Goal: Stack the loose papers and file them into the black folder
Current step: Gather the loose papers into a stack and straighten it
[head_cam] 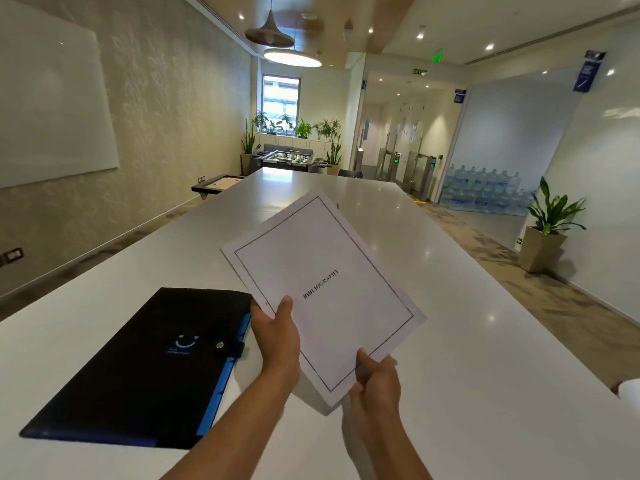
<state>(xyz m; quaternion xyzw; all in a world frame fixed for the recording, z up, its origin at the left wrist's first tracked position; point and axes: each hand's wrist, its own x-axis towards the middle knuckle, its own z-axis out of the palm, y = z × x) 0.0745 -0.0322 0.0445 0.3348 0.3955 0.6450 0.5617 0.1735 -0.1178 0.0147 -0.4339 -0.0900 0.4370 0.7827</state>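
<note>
Two bare arms reach out over a long white table [485,341]. Both hands hold up a stack of white papers [322,292] above the table. The right hand [375,382] pinches the near corner of the papers, with the thumb on top and the fingers curled under. The left hand [277,337] grips the left edge of the papers, thumb on top, fingers hidden behind the sheet. The top page has a thin black line around it and the word "BIBLIOGRAPHY" in the middle. The papers are tilted, with one corner pointing away from the person.

The black folder [138,372] lies flat on the table just to the left of the papers. It is shut, with a small round snap [219,345] on its strap, a blue smile mark on the cover, and a blue edge on the side near the papers.

Farther off past the papers, beyond the table's far end, stands a foosball table [287,159] with green plants around it. To the right of the papers, well away, is a potted plant [550,216] on the floor, and behind it a pile of big water bottles [485,192].
</note>
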